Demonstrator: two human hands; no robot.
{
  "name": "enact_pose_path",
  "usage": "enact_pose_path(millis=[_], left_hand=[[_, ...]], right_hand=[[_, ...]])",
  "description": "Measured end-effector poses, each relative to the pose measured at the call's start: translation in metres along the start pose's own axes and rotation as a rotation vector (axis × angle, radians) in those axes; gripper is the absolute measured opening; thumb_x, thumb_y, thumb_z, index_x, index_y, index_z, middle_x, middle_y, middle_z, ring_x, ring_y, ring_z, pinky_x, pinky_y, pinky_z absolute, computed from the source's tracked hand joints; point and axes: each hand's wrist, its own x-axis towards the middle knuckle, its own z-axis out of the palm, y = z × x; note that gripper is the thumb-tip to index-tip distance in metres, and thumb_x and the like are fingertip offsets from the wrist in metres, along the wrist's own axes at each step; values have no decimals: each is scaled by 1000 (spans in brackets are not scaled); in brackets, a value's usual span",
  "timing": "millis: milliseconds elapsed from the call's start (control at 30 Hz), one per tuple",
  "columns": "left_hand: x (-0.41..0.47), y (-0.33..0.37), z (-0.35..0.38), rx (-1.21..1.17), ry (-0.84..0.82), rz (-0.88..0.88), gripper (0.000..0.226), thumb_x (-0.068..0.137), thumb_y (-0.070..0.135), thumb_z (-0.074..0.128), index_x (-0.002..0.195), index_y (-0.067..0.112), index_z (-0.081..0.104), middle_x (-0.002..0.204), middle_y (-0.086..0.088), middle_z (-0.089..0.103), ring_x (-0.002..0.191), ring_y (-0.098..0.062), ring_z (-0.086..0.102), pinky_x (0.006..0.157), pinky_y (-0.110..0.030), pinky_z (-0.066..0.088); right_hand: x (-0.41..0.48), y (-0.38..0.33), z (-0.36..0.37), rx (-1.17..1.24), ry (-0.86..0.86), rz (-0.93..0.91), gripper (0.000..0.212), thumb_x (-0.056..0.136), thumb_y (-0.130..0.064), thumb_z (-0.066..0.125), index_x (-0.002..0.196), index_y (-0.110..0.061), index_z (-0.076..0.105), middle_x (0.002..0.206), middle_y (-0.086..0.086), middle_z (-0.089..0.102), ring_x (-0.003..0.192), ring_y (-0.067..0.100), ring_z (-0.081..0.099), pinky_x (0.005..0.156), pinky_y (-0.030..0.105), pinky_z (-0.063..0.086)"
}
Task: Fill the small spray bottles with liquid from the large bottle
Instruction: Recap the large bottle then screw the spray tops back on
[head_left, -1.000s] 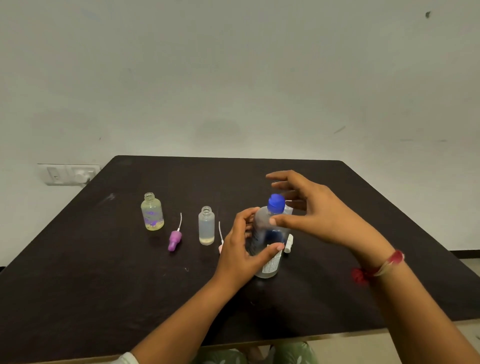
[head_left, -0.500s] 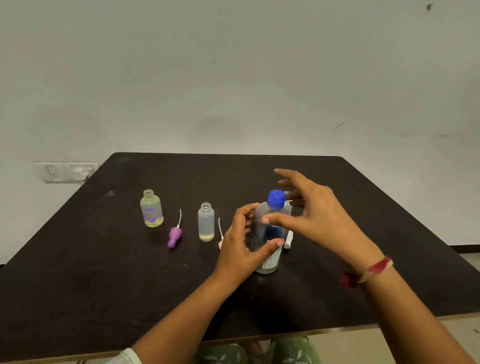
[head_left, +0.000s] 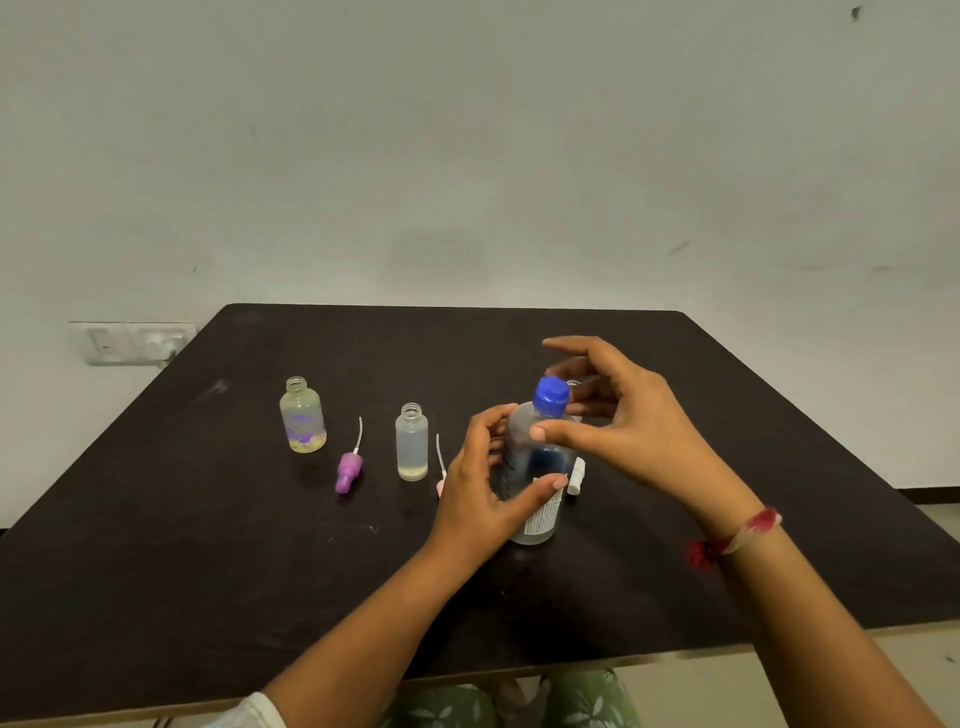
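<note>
At the near edge, green patterned trousers (head_left: 587, 696) show under the dark desk (head_left: 156, 597), and both forearms reach in over it. The right wrist wears a red thread band (head_left: 748, 530).

The left hand (head_left: 483, 499) grips the large bottle (head_left: 524, 452). Its thumb lies across the front just above the white label, and its fingers (head_left: 493, 421) curl round the left side. The bottle stands upright on the desk, right of centre, with its blue cap (head_left: 551, 396) on.

The right hand (head_left: 623, 421) hovers at the bottle's top from the right. Its fingers are spread and curved about the cap without closing on it. The forefinger reaches over the far side and the thumb sits just below the cap, in front of the bottle's shoulder. I cannot tell whether the thumb touches.

A white spray head (head_left: 575, 475) lies just right of the bottle, and a pink spray head (head_left: 440, 486) peeps out from behind the left hand.

Further left a clear small bottle (head_left: 412, 441) stands open with a little liquid at the bottom. A purple spray head (head_left: 347, 472) lies on its side beyond that, tube pointing away. Leftmost and a little farther back stands a yellowish small bottle (head_left: 303, 415), open too.

Behind the right hand's fingers only the rim of a third small bottle (head_left: 573, 385) shows. Beyond the desk, a switch plate (head_left: 132, 343) sits low on the pale wall (head_left: 467, 156).
</note>
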Motion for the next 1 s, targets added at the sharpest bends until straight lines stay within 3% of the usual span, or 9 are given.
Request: enact_pose_path(millis=[100, 233, 400, 467, 567, 667, 800, 900, 1000], left_hand=[[1, -1, 1, -4, -12, -6, 64, 72, 49, 72, 124, 42, 36, 125, 21, 50, 115, 2, 53, 89, -12, 46], [1, -2, 0, -4, 0, -2, 64, 70, 51, 73, 123, 42, 37, 122, 23, 50, 114, 4, 53, 88, -11, 46], [0, -1, 0, 12, 9, 4, 64, 71, 53, 72, 124, 43, 36, 123, 23, 50, 113, 1, 54, 89, -15, 48], [0, -1, 0, 6, 12, 7, 64, 71, 51, 72, 124, 43, 37, 123, 22, 51, 113, -1, 55, 89, -18, 49], [0, -1, 1, 8, 6, 4, 64, 72, 50, 72, 125, 41, 37, 126, 16, 52, 114, -4, 56, 90, -21, 50], [1, -1, 1, 15, 2, -1, 65, 72, 51, 72, 125, 42, 36, 127, 19, 51, 116, -1, 53, 91, -18, 48], [1, -1, 0, 7, 1, 3, 65, 71, 51, 72, 125, 40, 37, 125, 19, 51, 115, -2, 54, 90, -16, 48], [1, 0, 0, 3, -1, 6, 65, 71, 49, 73, 125, 39, 37, 123, 20, 51, 114, 1, 54, 89, -12, 46], [1, -1, 1, -9, 1, 11, 67, 71, 48, 73, 127, 33, 38, 125, 17, 52, 114, 0, 55, 89, -14, 47]], right_hand=[[-3, 2, -7, 133, -103, -1, 71, 77, -18, 78, 135, -39, 44, 132, -12, 53, 108, 4, 61, 91, 19, 50], [-5, 5, -3, 31, -79, -99, 42, 89, -2, 63, 120, -29, 61, 116, -9, 64, 110, 4, 61, 93, 21, 51], [-1, 7, 3, 13, 18, -54, 34, 83, -11, 72, 111, -30, 66, 107, -11, 66, 100, 1, 63, 87, 16, 52], [-1, 7, 6, -10, 54, -43, 37, 80, -17, 76, 113, -30, 65, 107, -11, 64, 98, 1, 63, 88, 19, 53], [-4, 6, 4, -22, 16, -20, 64, 74, -28, 80, 130, -39, 51, 118, -13, 59, 104, 1, 61, 92, 16, 50], [-6, 4, -1, 47, -65, -34, 74, 78, -24, 77, 136, -47, 38, 129, -18, 50, 110, 1, 58, 94, 12, 46], [-6, 7, 3, 82, -13, -98, 44, 89, -8, 64, 127, -29, 57, 120, -9, 63, 109, 4, 62, 93, 20, 51], [-4, 10, 9, 67, 85, -86, 28, 84, -13, 72, 110, -23, 67, 107, -6, 67, 98, 6, 66, 86, 22, 55], [0, 10, 15, 9, 176, -66, 29, 77, -21, 79, 102, -20, 65, 98, -5, 64, 88, 4, 63, 77, 14, 52]])
